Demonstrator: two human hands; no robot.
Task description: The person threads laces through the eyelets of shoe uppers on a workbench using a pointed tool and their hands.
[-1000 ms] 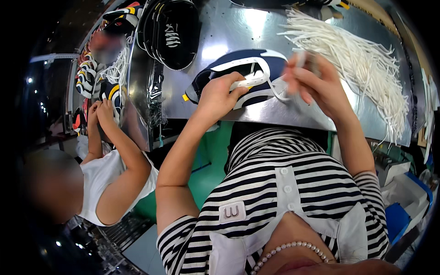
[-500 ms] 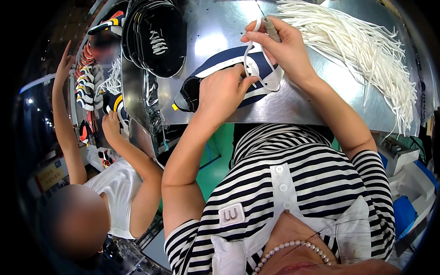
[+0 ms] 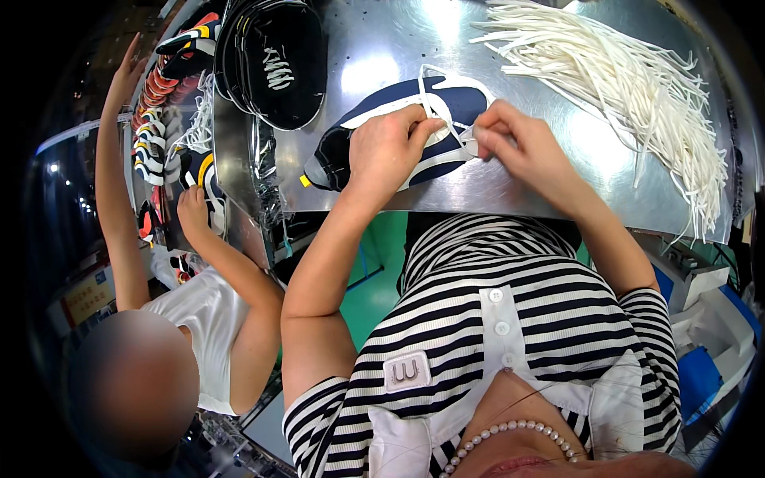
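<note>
A navy and white shoe upper (image 3: 382,103) lies on the metal table, its dark opening toward the left and a yellow tab at that end. My left hand (image 3: 386,151) is closed on the middle of it, thumb and fingers gripping near the eyelets. A white shoelace (image 3: 425,89) loops up and over the upper by the thumb. My right hand (image 3: 522,147) is at the upper's right end, fingertips pinched together on the lace close to the surface. Whether it also holds the grey-handled hook tool, its fingers hide.
A large bundle of white laces (image 3: 629,103) spreads over the table's right side. Stacked black shoe uppers (image 3: 271,68) stand at the back left. Farther left, a co-worker's hand (image 3: 193,211) touches another navy upper (image 3: 209,187), beside a row of colourful uppers (image 3: 149,147).
My right hand has come down from above the upper to its right end, and the grey-handled tool no longer shows. The lace loop has dropped lower. My left hand stays on the upper.
</note>
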